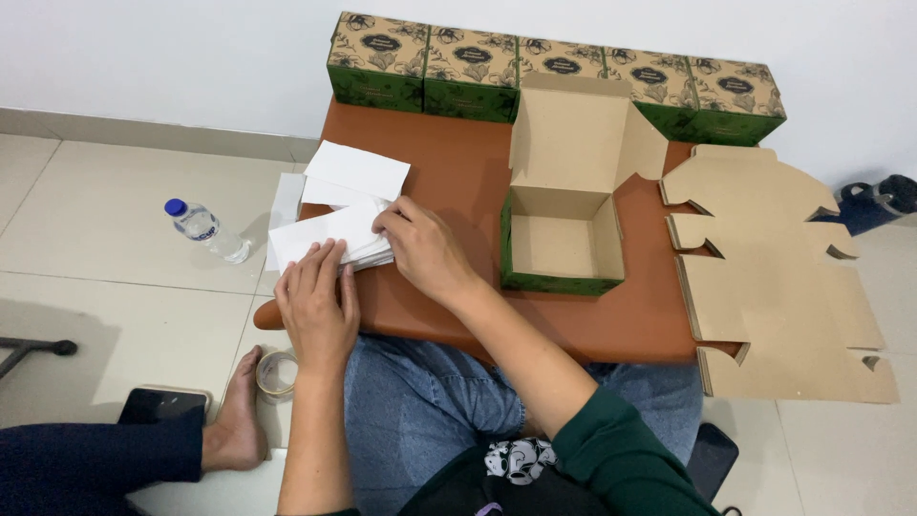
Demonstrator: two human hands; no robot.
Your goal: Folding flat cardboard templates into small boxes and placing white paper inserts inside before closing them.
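A stack of white paper sheets lies at the left end of a low brown table. My left hand rests flat on the near edge of the stack, fingers spread. My right hand pinches the right edge of the top sheets with thumb and fingers. A second pile of white sheets lies just behind. An open green and brown cardboard box stands empty to the right of my right hand, its lid up.
Several closed green boxes line the wall. Flat unfolded cardboard blanks overhang the table's right end. On the tiled floor lie a water bottle, a tape roll and a dark phone. Another person's bare foot is at lower left.
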